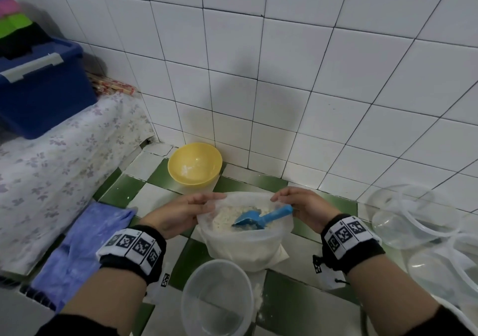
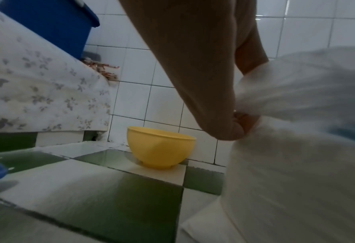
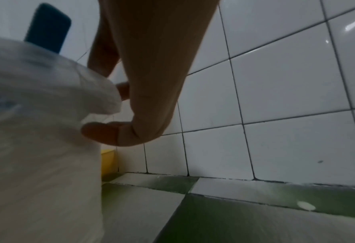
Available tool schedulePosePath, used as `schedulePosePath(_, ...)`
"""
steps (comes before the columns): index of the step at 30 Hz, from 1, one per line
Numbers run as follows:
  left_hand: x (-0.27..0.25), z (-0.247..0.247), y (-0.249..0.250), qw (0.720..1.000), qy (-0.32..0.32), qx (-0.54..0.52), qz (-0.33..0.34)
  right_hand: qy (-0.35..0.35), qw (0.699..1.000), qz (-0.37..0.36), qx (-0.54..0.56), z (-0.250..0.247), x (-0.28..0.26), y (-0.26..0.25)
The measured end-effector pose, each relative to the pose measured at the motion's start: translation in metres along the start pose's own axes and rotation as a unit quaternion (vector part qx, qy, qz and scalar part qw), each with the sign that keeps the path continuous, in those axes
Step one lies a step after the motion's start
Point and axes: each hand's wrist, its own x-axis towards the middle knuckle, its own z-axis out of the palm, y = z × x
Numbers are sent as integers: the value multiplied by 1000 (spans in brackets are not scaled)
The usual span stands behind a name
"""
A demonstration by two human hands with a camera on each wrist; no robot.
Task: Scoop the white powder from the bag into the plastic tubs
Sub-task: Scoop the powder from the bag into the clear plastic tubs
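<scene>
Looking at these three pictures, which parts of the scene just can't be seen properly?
- Head view: the clear tub is cut off by the bottom edge; the tubs at right blur together, so no count.
- Head view: how deep the powder goes; the bag's cloudy plastic hides it.
- Left wrist view: the blue scoop is only a smear through the bag.
- Right wrist view: the bag hides most of the yellow bowl.

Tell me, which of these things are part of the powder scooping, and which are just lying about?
Part of the job: bag of white powder, held open by left hand and right hand; blue scoop resting inside; plastic tub in front; more tubs at the right.

Lying about: yellow bowl, blue cloth, blue box.
</scene>
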Motion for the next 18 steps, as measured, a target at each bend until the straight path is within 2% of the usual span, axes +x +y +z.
schedulePosePath(2,-1,3,4,1000,5,23,-8,-21,999,-15,-37,0,1,-3)
schedulePosePath(5,1,4,9,998,14,50,-23,-22,987,-22,-155,2,6,-4)
schedulePosePath(8,4,5,11,999,28,-5,-20,-16,982,-7,-188,2,13,-5)
schedulePosePath(9,5,5,11,999,31,-34,-20,-18,987,8,-158,2,14,-5)
schedulePosePath(11,6,7,9,996,31,-83,-23,-20,999,47,-13,3,16,-4)
schedulePosePath(14,7,10,3,991,40,-123,-24,0,970,121,209,10,15,-5)
schedulePosePath(16,8,10,-1,988,48,-145,-22,18,952,151,267,15,14,-4)
schedulePosePath(18,8,10,-3,986,58,-154,-27,44,948,159,273,17,14,-3)
